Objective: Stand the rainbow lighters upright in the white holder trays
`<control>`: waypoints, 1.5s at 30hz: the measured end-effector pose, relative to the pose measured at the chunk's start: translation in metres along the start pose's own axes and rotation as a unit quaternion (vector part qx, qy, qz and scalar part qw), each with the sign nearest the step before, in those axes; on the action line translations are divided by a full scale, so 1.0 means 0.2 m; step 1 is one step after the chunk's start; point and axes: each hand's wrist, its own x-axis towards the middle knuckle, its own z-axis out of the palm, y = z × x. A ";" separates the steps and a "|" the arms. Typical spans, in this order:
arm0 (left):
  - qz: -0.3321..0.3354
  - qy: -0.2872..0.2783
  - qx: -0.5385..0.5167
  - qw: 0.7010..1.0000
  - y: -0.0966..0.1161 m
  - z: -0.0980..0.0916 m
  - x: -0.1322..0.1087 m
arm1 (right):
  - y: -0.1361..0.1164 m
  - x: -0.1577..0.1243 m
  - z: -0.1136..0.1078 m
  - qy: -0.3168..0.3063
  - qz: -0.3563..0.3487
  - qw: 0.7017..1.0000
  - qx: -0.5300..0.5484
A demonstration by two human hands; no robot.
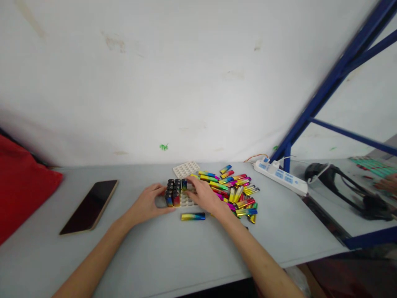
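A white tray with rows of holes lies on the table with several shiny, black-topped tubes standing upright in its left part. My left hand curls round the tray's left end, the thumb along its front edge and the fingers at the side. Bent over the tray's right part, my right hand pinches one blue-and-yellow tube that stands upright beside the filled rows. In front of the tray a single yellow-to-blue tube lies flat.
A loose pile of multicoloured tubes spreads right of the tray. Behind sits another white holed tray. A phone and red fabric are at left; a power strip, blue frame and black headset-like object are at right.
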 end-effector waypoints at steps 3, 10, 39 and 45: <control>-0.011 0.000 0.006 1.000 0.00 0.00 0.00 | 0.00 -0.12 -0.11 0.076 -0.007 0.997 0.019; -0.017 -0.007 0.007 1.000 0.01 -0.01 0.01 | 0.26 -0.50 -0.55 0.210 0.073 0.964 -0.145; -0.049 0.021 0.010 0.999 -0.03 0.01 0.01 | 0.44 -0.43 -0.78 0.304 0.175 0.920 0.176; -0.045 0.013 0.004 0.999 -0.02 0.01 0.00 | 0.22 -0.19 -0.65 0.279 0.183 0.881 0.335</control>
